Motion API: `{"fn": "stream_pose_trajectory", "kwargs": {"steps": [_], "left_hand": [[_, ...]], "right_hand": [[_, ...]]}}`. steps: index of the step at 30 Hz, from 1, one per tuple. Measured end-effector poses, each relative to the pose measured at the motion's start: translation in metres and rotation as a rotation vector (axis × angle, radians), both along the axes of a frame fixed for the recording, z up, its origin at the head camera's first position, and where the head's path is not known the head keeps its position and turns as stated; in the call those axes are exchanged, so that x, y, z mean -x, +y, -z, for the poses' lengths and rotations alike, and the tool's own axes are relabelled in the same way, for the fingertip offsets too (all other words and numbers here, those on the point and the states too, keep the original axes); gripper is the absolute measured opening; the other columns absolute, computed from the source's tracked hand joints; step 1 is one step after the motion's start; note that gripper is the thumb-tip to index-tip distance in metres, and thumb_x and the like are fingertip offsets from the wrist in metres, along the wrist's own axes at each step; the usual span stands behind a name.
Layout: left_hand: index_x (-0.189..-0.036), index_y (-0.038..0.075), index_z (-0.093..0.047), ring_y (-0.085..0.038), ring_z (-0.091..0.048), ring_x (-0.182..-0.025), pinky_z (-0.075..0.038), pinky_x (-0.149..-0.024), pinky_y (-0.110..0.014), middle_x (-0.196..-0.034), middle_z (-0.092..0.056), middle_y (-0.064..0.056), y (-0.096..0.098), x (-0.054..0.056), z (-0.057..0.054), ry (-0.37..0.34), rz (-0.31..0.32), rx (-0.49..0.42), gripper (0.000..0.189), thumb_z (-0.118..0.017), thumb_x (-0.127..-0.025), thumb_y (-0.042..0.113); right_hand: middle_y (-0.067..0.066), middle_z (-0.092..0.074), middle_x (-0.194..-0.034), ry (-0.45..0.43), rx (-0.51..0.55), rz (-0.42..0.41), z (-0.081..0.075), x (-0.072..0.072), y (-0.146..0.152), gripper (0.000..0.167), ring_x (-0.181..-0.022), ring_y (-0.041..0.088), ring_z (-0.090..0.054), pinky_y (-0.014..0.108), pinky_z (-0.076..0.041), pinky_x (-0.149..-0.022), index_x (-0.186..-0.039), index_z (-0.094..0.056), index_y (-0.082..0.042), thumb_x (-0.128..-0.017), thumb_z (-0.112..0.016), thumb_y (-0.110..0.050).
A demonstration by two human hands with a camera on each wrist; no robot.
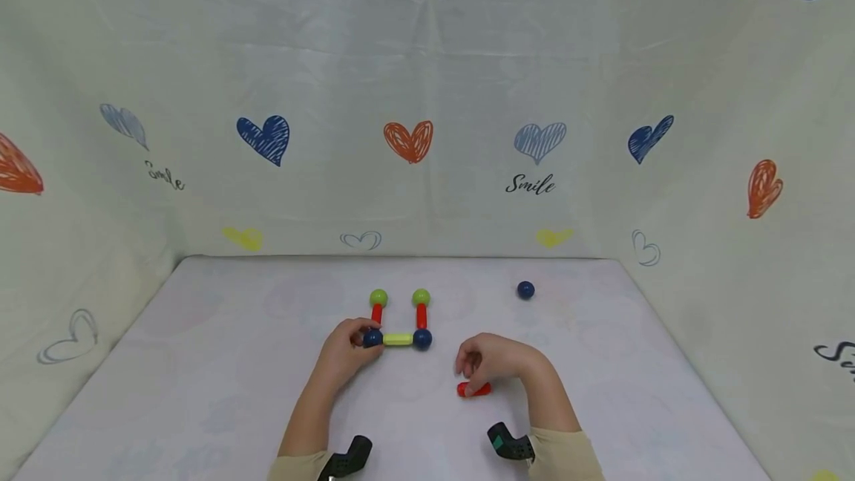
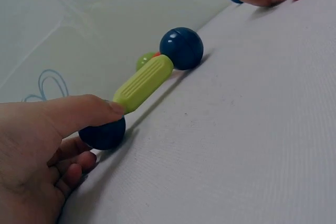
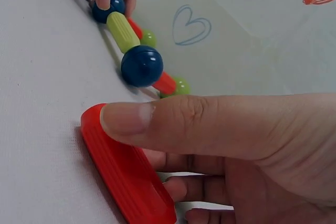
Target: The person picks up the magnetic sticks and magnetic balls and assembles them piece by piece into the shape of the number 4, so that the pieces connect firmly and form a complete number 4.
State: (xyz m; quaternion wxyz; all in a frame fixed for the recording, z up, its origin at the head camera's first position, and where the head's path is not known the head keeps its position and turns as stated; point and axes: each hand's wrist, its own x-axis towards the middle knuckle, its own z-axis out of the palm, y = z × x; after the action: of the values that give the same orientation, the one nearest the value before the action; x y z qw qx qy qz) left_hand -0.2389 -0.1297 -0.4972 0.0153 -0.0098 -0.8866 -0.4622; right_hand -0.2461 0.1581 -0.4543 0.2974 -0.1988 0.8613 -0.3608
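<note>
Blue balls and colored sticks are joined in a U-shaped figure: a yellow-green stick (image 1: pixel 398 339) between two blue balls (image 1: pixel 422 339), with red sticks (image 1: pixel 421 316) leading to green balls (image 1: pixel 421 297). My left hand (image 1: pixel 349 347) grips the left blue ball (image 2: pixel 107 134), its thumb over the joint with the yellow-green stick. To the right of the figure, my right hand (image 1: pixel 494 358) holds a loose red stick (image 3: pixel 123 166). Its thumb lies across one end of the stick and the fingers are on the far side, their tips partly hidden.
A single blue ball (image 1: pixel 525 290) sits toward the back right of the white table (image 1: pixel 220 392). Behind the table hangs a pale curtain (image 1: pixel 467 95) printed with hearts. Each wrist carries a black device (image 1: pixel 510 442).
</note>
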Motion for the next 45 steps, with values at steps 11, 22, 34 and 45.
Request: {"fn": "stream_pose_trajectory", "kwargs": {"steps": [11,22,34,45], "left_hand": [[-0.111,0.009,-0.067,-0.02,-0.049,-0.086,-0.044,-0.075,-0.036,-0.098,-0.058,-0.005,-0.004,0.0,0.001,0.012,0.018,0.002,0.036,-0.076,-0.077,0.002],[-0.113,0.01,-0.067,-0.02,-0.049,-0.086,-0.043,-0.073,-0.034,-0.1,-0.058,-0.004,-0.002,0.001,0.006,0.002,0.023,0.004,0.037,-0.078,-0.078,0.007],[-0.112,0.012,-0.068,-0.018,-0.05,-0.084,-0.044,-0.072,-0.033,-0.1,-0.06,-0.002,0.001,0.003,0.007,0.033,0.025,0.031,0.036,-0.08,-0.078,0.011],[-0.112,0.014,-0.069,-0.018,-0.049,-0.084,-0.043,-0.072,-0.033,-0.1,-0.06,-0.001,0.003,0.002,0.008,0.024,0.004,0.035,0.036,-0.08,-0.078,0.012]], "right_hand": [[0.001,-0.061,-0.075,0.005,0.011,-0.008,-0.002,0.001,-0.002,0.025,-0.069,0.015,-0.054,0.029,-0.043,-0.063,-0.086,-0.066,-0.01,-0.072,-0.081,0.004],[0.001,-0.06,-0.076,0.009,0.049,-0.002,-0.001,0.002,-0.002,0.025,-0.069,0.016,-0.054,0.029,-0.044,-0.062,-0.086,-0.062,-0.008,-0.073,-0.078,0.005],[0.002,-0.059,-0.079,0.007,0.14,0.005,-0.003,0.004,-0.004,0.02,-0.065,0.016,-0.055,0.031,-0.045,-0.06,-0.087,-0.059,-0.007,-0.076,-0.07,0.006],[0.004,-0.058,-0.085,0.01,0.213,0.05,0.0,0.002,-0.014,0.022,-0.069,0.018,-0.052,0.031,-0.044,-0.062,-0.097,-0.064,-0.007,-0.078,-0.062,0.006]]}}
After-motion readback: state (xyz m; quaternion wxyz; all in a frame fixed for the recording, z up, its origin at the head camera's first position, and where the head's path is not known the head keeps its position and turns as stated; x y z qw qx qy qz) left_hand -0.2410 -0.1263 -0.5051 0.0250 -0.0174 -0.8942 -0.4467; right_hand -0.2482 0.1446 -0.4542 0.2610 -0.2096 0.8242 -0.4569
